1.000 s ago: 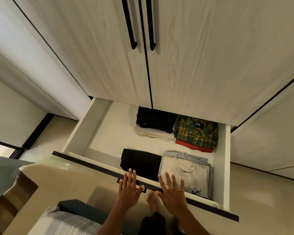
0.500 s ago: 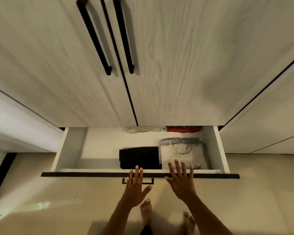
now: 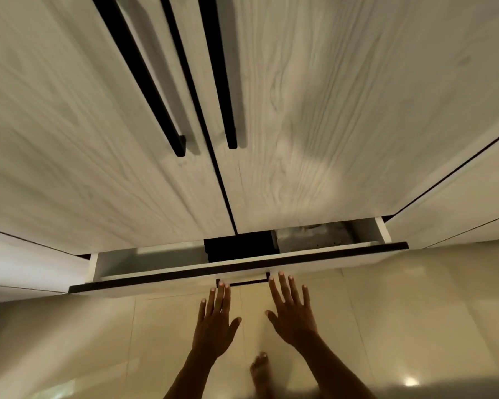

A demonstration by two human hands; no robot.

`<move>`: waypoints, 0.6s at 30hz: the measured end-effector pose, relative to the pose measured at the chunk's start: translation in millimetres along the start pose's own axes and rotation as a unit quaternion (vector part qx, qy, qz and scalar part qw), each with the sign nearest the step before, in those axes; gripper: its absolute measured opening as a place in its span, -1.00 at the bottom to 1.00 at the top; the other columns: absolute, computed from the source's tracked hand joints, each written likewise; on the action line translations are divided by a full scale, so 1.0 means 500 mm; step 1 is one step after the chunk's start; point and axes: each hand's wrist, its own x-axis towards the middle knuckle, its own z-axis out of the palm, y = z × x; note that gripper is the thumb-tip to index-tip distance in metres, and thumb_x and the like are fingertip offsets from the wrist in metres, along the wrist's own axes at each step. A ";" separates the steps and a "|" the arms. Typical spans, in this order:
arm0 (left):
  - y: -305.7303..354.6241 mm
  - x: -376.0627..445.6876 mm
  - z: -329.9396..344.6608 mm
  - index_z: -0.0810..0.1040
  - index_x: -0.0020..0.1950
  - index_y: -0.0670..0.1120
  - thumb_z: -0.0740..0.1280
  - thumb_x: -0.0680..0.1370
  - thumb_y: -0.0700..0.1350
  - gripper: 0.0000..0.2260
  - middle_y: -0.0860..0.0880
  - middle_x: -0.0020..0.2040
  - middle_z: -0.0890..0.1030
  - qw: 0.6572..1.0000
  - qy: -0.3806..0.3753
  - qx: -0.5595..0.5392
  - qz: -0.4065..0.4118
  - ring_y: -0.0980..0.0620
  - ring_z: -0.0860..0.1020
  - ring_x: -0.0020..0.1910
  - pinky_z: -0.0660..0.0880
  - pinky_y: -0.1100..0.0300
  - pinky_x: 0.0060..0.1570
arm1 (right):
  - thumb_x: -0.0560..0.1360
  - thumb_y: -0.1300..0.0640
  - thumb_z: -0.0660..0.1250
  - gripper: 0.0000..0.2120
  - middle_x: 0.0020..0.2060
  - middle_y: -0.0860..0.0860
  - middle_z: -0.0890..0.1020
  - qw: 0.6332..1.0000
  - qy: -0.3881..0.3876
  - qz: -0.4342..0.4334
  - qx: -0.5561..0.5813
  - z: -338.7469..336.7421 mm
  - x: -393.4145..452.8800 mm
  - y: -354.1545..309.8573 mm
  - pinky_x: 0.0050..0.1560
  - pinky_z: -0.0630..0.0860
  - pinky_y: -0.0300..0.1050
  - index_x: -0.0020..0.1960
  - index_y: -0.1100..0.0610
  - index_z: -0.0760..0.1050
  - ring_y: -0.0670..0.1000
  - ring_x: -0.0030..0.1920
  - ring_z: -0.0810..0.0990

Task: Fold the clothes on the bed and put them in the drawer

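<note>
1. The left hand (image 3: 215, 326) is spread flat, its 4 fingers straight and close together and the thumb out to the side; it holds nothing.
2. The right hand (image 3: 293, 318) is likewise flat with straight, slightly fanned fingers, and it too holds nothing.
3. Just beyond the fingertips of both hands runs the drawer (image 3: 242, 270), pulled out only a narrow way from under the wardrobe.
4. The left fingertips reach the left end of the dark drawer handle (image 3: 242, 281); the right fingertips reach its right end. Whether they press on the drawer front or hover just short of it cannot be told from this angle.
5. Beyond the left fingertips, inside the gap, lies a folded black garment (image 3: 239, 249).
6. Beyond the right fingertips, beside the black one and touching it, lies a folded grey garment (image 3: 311, 236), somewhat blurred and partly hidden under the doors.
7. To the left of the left fingers the drawer's inside shows bare pale floor.
8. Far above the fingers rise 2 pale wood-grain wardrobe doors (image 3: 329, 110), each with 1 long black bar handle (image 3: 228, 82) near the centre seam.
9. Beneath the hands lies glossy cream floor tile (image 3: 401, 326), and a bare foot (image 3: 261, 370) shows between the forearms.
</note>
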 end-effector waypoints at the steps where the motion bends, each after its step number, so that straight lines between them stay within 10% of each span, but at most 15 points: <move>1: -0.010 0.019 -0.008 -0.05 0.63 -0.10 0.16 0.59 0.26 -0.24 -0.15 0.62 -0.04 1.000 0.013 -0.001 -0.006 -0.19 0.02 0.58 0.09 -0.12 0.47 | 0.54 -0.34 0.00 -0.22 0.61 0.18 0.08 1.000 -0.002 0.006 -0.005 -0.008 0.022 -0.003 0.50 -0.21 0.20 0.63 0.06 0.06 0.26 0.58 0.06; 18: -0.046 0.200 -0.073 0.10 0.60 -0.17 0.46 0.41 0.26 -0.04 -0.22 0.57 0.19 0.997 0.067 -0.013 -0.020 -0.26 0.20 0.53 0.17 -0.21 0.41 | 0.56 -0.39 -0.04 -0.22 0.59 0.09 0.16 0.999 0.018 0.046 -0.002 -0.045 0.218 0.006 0.49 -0.03 0.36 0.62 0.07 0.09 0.29 0.56 0.14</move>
